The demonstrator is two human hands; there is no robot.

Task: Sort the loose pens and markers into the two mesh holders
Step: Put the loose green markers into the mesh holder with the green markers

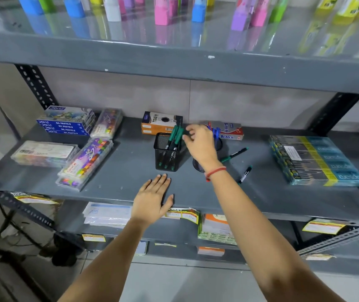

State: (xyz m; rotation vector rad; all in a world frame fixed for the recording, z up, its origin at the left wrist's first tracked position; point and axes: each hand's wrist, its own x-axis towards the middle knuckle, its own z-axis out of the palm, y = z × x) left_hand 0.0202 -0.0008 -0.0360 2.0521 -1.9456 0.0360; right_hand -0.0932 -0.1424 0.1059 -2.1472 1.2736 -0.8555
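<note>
A square black mesh holder (167, 152) stands mid-shelf with several green-capped markers (175, 136) upright in it. My right hand (200, 144) reaches over it, and its fingertips pinch the top of one green marker at the holder's right rim. A round black mesh holder (197, 165) is mostly hidden behind my right wrist; blue pens (216, 132) stick up from it. Two loose markers lie to the right on the shelf: a green one (234, 154) and a black one with a green tip (245, 174). My left hand (152, 199) rests flat on the shelf's front edge, holding nothing.
Oil pastel boxes (65, 125) and clear crayon cases (87, 162) fill the shelf's left. An orange box (160, 124) and a red pen box (232, 131) stand at the back. A wrapped pack of pen boxes (315, 160) lies at the right. An upper shelf (174, 62) overhangs.
</note>
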